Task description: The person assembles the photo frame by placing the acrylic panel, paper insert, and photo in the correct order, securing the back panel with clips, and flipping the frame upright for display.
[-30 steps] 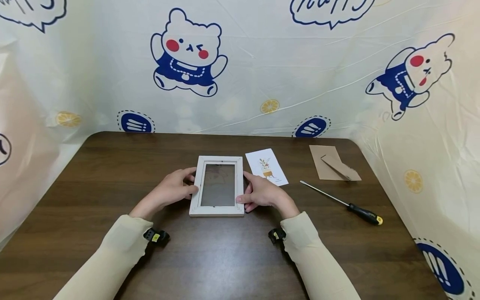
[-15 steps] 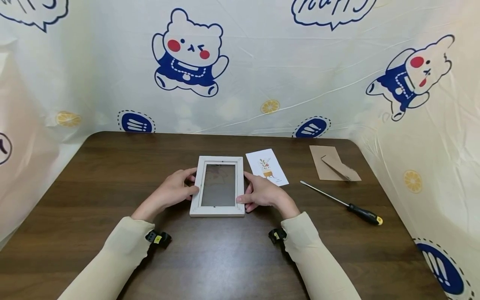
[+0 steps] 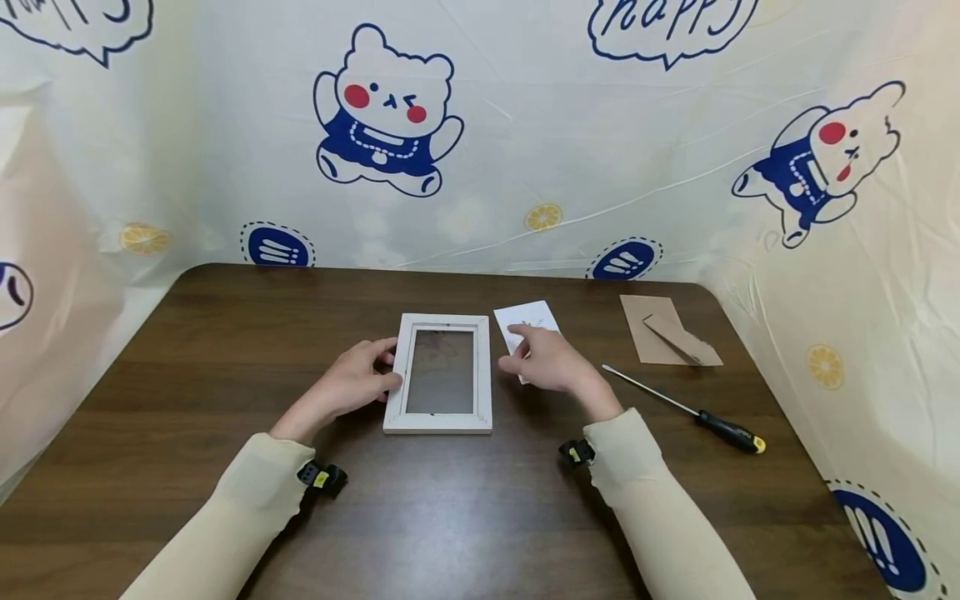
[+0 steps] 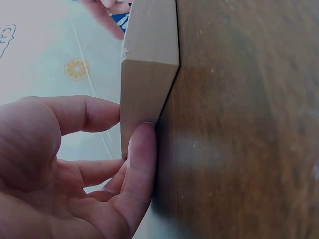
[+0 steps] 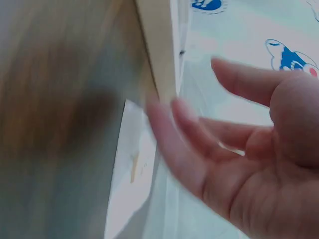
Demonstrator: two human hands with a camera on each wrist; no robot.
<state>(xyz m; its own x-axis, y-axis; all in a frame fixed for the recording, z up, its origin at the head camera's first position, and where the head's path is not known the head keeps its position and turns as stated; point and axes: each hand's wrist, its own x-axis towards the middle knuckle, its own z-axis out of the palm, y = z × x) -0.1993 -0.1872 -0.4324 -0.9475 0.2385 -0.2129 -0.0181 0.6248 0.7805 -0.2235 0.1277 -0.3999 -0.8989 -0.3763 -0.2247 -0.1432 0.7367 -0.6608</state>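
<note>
Our left hand (image 3: 352, 385) pinches the white wooden picture frame (image 3: 441, 373); our right hand (image 3: 546, 360), fingers spread, hovers over the small white card (image 3: 529, 317).

Frame (image 3: 438, 374): whitewashed wood, pale beige edge. Card (image 3: 528, 321) at its 2 o'clock: white, small orange-green plant print. Table (image 3: 225, 350): dark brown woodgrain. Backing board (image 3: 660, 327): plain kraft brown. Screwdriver (image 3: 686, 407): steel shaft, black handle, yellow tip. Backdrop (image 3: 562, 125): cream, navy-white bears with red cheeks, lemon slices. Sleeves (image 3: 660, 517): cream.
</note>
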